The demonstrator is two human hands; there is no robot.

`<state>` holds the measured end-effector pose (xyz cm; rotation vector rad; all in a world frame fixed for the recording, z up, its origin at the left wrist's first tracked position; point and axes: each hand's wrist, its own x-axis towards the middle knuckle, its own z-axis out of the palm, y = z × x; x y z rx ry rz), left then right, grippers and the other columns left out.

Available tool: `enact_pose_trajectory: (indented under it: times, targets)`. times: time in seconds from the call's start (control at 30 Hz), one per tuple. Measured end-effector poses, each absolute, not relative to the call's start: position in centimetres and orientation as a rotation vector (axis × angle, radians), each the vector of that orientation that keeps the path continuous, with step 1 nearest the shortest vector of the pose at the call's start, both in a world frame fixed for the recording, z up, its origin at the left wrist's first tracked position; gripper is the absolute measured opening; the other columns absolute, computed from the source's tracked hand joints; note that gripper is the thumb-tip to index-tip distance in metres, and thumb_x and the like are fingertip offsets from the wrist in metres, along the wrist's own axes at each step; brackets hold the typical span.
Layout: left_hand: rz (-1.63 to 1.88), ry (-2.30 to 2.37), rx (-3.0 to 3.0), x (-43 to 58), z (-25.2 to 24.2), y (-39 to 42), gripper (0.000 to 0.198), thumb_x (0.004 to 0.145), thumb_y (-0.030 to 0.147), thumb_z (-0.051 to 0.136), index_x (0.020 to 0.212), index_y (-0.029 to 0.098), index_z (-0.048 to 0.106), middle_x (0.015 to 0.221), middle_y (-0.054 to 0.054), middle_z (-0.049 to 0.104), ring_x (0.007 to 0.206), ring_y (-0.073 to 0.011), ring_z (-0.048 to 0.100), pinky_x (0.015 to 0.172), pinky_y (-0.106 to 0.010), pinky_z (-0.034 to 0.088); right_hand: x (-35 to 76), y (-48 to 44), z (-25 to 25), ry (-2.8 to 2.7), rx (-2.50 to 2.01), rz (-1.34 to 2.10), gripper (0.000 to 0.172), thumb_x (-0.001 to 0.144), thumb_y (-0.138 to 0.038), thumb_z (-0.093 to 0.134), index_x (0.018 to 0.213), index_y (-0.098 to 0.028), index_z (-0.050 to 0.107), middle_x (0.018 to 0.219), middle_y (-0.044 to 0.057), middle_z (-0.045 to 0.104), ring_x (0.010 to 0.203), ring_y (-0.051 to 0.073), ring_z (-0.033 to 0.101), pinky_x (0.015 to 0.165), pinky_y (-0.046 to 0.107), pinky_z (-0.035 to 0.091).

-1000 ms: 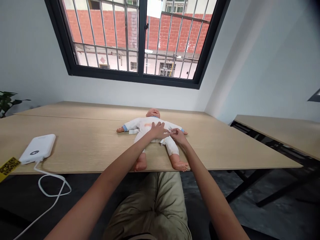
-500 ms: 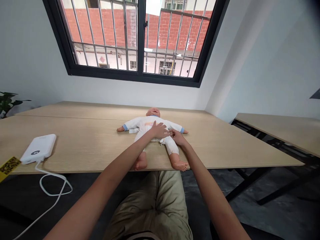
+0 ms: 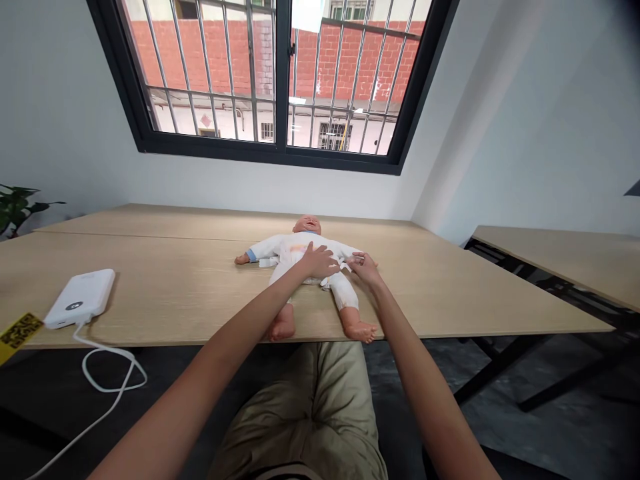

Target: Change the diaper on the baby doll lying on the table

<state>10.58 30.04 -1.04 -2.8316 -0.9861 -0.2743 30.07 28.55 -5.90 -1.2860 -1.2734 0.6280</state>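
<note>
A baby doll (image 3: 286,249) in a white suit with blue cuffs lies on its back on the table, head away from me and bare feet at the near edge. My left hand (image 3: 320,262) rests on its belly, fingers stretched out. Beside the doll's hip, my right hand (image 3: 365,267) pinches a white tab (image 3: 346,267) that looks like a diaper's fastening strip. Another white tab (image 3: 268,263) sticks out on the doll's left-hand side in view. White cloth is bunched between the legs. My hands hide part of the waist.
On the table (image 3: 175,287) at left is a white power bank (image 3: 83,298) with a white cable (image 3: 107,390) hanging over the front edge. A yellow tag (image 3: 19,337) shows beside it. A barred window (image 3: 280,157) is behind; another table (image 3: 560,257) stands at right.
My right hand has moved right and slightly up, away from my left hand, drawing the white tab outward from the waist. My left hand has stayed on the belly.
</note>
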Motion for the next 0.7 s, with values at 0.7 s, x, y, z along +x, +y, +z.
enact_pose_trajectory:
  times: [0.7]
  targets:
    - [-1.575, -1.172, -3.131, 10.2, -1.2, 32.4, 0.033, 0.073, 0.029, 0.068, 0.1, 0.017, 0.053, 0.089, -0.004, 0.063, 0.082, -0.0187, 0.061, 0.087, -0.039, 0.049, 23.1, 31.0, -1.7, -1.201, -0.827, 1.036, 0.062, 0.059, -0.034, 0.08, 0.113, -0.024, 0.051, 0.084, -0.003, 0.062, 0.072, 0.012, 0.061, 0.072, 0.026, 0.052]
